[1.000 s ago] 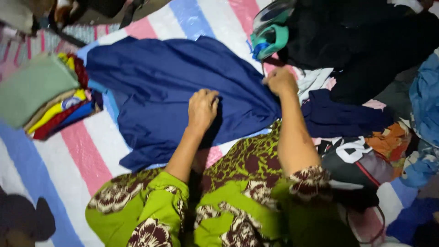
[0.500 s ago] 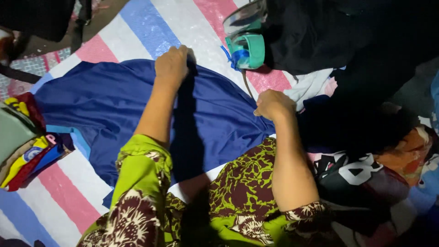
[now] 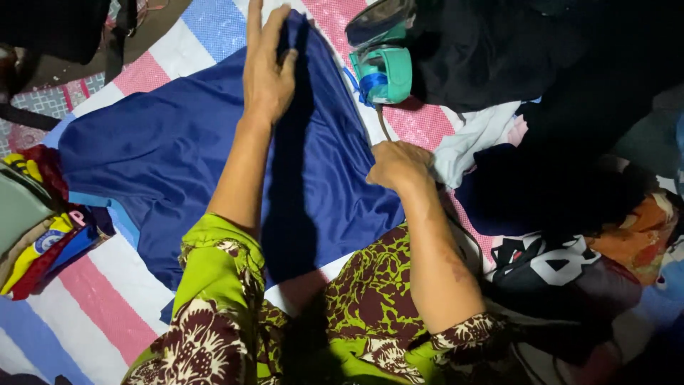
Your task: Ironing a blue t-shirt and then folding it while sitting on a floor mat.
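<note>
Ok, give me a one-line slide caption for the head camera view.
Left hand flat on a blue garment spread over a striped mat, right hand gripping its edge.

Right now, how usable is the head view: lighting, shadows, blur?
Head view: light is uneven, bright on the blue cloth and striped mat, while the dark clothes pile at upper right sinks to near black. The left hand and its arm cast a hard shadow across the cloth. The right hand looks sharp; edges are slightly soft.
</note>
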